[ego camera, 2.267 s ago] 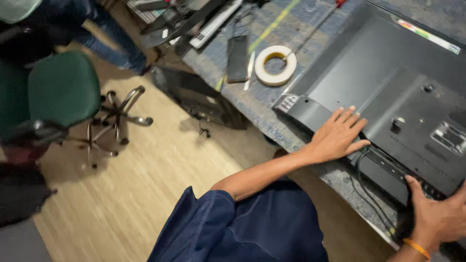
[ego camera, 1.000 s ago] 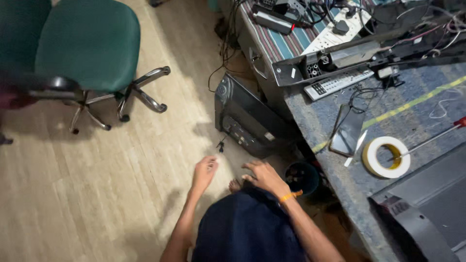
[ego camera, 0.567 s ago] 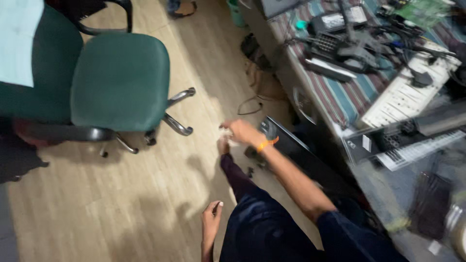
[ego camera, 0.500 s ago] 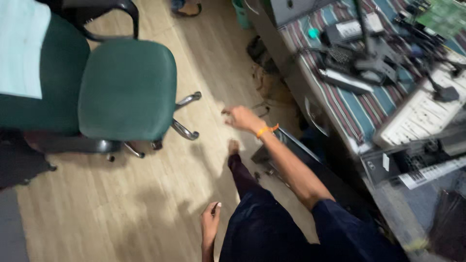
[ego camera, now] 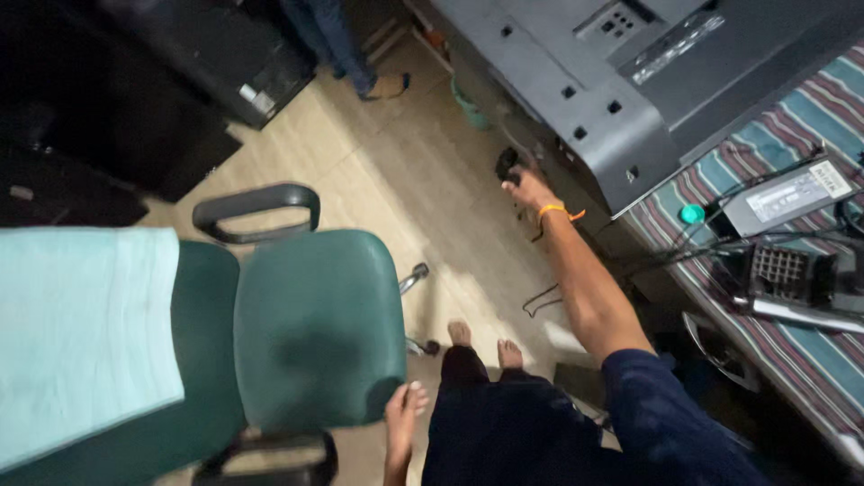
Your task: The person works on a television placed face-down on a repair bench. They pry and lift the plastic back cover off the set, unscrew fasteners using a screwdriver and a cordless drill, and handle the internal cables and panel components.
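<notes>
Hands apart: one gripping a small dark object, one at the chair.

Right hand (ego camera: pixel 529 189), arm stretched forward with an orange band at the wrist, is closed around a small dark object (ego camera: pixel 507 164) just below the edge of the big grey panel (ego camera: pixel 576 81); its long axis and heading cannot be told. Left hand (ego camera: pixel 405 409) hangs low, fingers loosely curled, touching the front edge of the green chair (ego camera: pixel 315 324). Striped cloth (ego camera: pixel 810 351) covers the bench alongside.

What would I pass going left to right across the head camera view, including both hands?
Pale cloth → green chair → left hand on the seat's edge → right hand gripping a small dark object → grey panel → striped table.
</notes>
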Available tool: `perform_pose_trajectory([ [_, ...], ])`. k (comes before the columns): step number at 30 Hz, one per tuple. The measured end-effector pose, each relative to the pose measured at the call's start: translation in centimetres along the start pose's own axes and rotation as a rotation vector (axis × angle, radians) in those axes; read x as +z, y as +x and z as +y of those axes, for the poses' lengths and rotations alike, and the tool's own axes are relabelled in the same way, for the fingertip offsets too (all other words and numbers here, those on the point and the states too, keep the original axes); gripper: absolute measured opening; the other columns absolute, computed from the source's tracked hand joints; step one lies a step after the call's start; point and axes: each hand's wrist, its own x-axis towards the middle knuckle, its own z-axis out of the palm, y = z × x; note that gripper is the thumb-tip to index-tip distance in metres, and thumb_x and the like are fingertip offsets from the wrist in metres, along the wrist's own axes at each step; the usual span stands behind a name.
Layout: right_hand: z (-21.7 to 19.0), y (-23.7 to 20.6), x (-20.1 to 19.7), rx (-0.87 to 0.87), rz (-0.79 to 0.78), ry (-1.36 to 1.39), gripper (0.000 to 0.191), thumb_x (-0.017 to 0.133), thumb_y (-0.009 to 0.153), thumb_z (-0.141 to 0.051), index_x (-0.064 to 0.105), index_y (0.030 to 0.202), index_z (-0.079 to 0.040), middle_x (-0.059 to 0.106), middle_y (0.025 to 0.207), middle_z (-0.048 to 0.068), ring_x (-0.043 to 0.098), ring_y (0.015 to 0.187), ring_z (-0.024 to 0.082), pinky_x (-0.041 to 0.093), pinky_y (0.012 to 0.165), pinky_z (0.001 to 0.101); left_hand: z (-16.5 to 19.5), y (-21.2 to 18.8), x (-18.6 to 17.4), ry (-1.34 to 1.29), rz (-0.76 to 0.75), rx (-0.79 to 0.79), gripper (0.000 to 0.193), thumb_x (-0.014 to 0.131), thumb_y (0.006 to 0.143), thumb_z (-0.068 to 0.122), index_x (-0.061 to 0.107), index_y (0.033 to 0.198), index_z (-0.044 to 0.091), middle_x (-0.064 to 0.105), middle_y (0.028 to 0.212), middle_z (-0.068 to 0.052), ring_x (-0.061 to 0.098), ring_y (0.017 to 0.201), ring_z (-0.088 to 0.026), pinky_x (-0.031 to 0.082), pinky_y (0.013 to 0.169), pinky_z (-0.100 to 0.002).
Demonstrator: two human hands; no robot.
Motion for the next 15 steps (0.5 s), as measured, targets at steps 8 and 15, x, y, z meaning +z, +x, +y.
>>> perform_pose_trajectory([
  [8,-2.3,5.6,0.7,0.181,0.057,-0.150,0.050,0.079,0.081,-0.040,0.073,0.124,-0.016,0.043,0.157,0.024,0.043,0.140,0.042,0.040,0.111,0.0465,18.4,17.8,8.9,0.216,-0.627,0.307,0.027,0.064,0.106,0.026,0.072,0.111,0.001,0.072,0.091,-0.006,0.063,0.075,-0.009,0.051,0.067,-0.026],
  [15,-4.0,7.9,2.8,0.409,-0.106,-0.082,0.065,0.072,0.079,-0.064,0.068,0.125,-0.018,0.068,0.130,0.018,0.061,0.124,0.038,0.048,0.105,0.0502,31.0,27.8,14.5,0.265,-0.831,0.482,0.020,0.061,0.103,0.019,0.069,0.109,0.002,0.070,0.093,-0.002,0.066,0.085,-0.010,0.052,0.075,-0.026],
])
